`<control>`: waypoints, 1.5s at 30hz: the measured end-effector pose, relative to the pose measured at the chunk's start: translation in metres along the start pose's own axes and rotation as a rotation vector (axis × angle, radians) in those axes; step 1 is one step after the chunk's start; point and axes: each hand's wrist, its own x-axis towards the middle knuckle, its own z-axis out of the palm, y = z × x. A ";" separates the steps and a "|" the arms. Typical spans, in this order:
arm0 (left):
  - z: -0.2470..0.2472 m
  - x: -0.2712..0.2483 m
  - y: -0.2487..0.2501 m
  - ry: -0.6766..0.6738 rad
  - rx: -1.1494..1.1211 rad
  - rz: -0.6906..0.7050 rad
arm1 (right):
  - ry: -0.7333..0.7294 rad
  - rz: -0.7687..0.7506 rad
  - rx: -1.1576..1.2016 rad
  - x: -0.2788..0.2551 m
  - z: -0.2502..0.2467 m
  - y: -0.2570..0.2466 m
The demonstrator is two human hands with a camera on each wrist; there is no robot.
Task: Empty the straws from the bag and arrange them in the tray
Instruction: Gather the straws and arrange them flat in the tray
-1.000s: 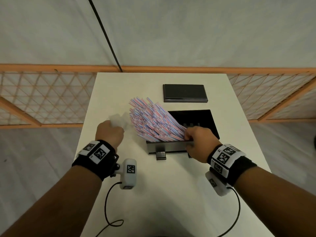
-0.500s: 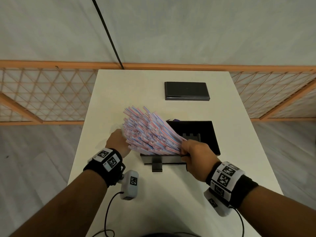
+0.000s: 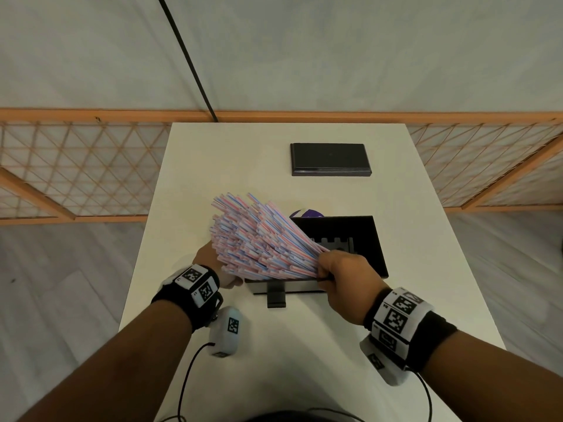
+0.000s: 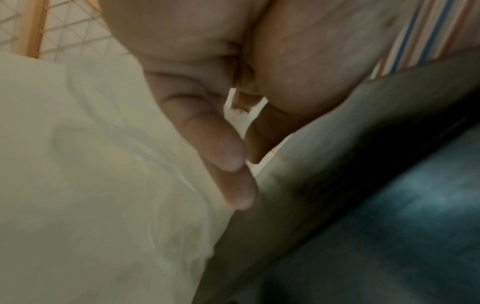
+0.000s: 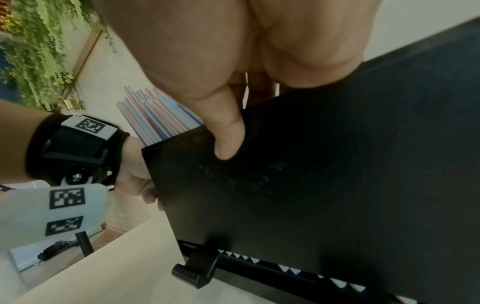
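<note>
Both hands at the tray's near edge: right hand gripping fanned straws, left hand's grip hidden.

the tray sits near the middle of the desk, with a flat box lying behind it toward the far edge. the straws fan out over the tray's left side, between the left hand and right hand. a railing runs behind the desk.
</note>
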 end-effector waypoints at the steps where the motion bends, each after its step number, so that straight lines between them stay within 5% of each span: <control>1: 0.000 -0.003 0.000 -0.038 0.069 0.002 | -0.003 0.000 -0.003 0.000 -0.001 -0.001; 7: -0.005 -0.015 -0.007 0.171 0.531 0.256 | 0.009 0.047 0.045 0.000 -0.009 -0.006; 15: -0.016 -0.048 -0.002 0.255 0.346 0.590 | 0.023 -0.012 0.074 0.008 -0.018 -0.015; 21: -0.012 -0.081 0.000 0.082 0.003 0.444 | 0.018 0.020 0.047 0.014 -0.017 -0.018; 29: 0.014 -0.097 0.022 0.271 -0.237 0.428 | -0.003 -0.025 0.029 0.016 -0.011 -0.014; 45: 0.029 -0.101 0.055 0.146 -0.675 0.252 | 0.002 -0.138 -0.070 0.020 -0.013 -0.019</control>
